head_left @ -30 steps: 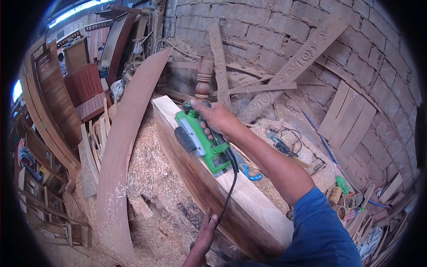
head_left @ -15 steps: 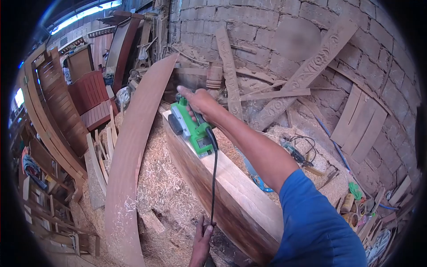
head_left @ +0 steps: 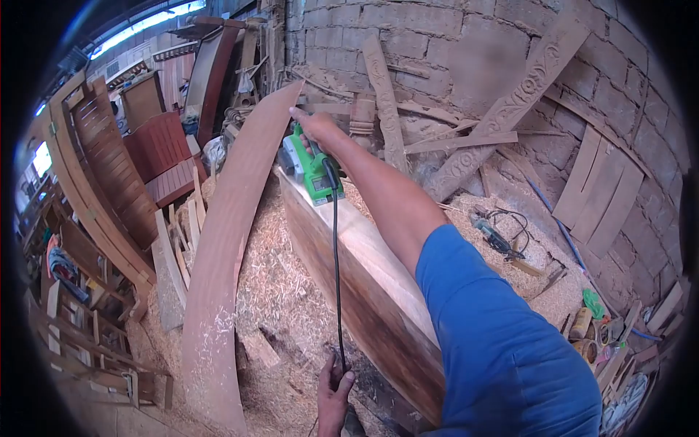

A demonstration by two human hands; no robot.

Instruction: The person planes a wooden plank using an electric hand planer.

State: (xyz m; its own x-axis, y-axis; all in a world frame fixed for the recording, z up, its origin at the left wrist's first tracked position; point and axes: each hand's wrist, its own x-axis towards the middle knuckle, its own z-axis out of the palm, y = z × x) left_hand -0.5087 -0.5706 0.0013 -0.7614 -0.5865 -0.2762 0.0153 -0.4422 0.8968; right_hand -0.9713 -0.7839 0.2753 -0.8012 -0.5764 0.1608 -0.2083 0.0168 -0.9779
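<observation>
My right hand (head_left: 314, 128) grips the handle of a green electric planer (head_left: 307, 171), arm stretched out in a blue sleeve. The planer rests at the far end of a thick wooden beam (head_left: 364, 277) that runs from the lower right towards the brick wall. Its black cord (head_left: 336, 277) hangs down the beam's side to my left hand (head_left: 333, 393), which is closed around the cord at the bottom of the view.
A long curved board (head_left: 226, 247) lies left of the beam on heaped wood shavings (head_left: 280, 291). Carved planks lean on the brick wall (head_left: 466, 58). Another power tool (head_left: 495, 237) lies in the sawdust at right. Stacked furniture parts (head_left: 95, 182) fill the left side.
My right hand has pushed the planer along the beam, from its middle to the far end. My left hand kept hold of the cord.
</observation>
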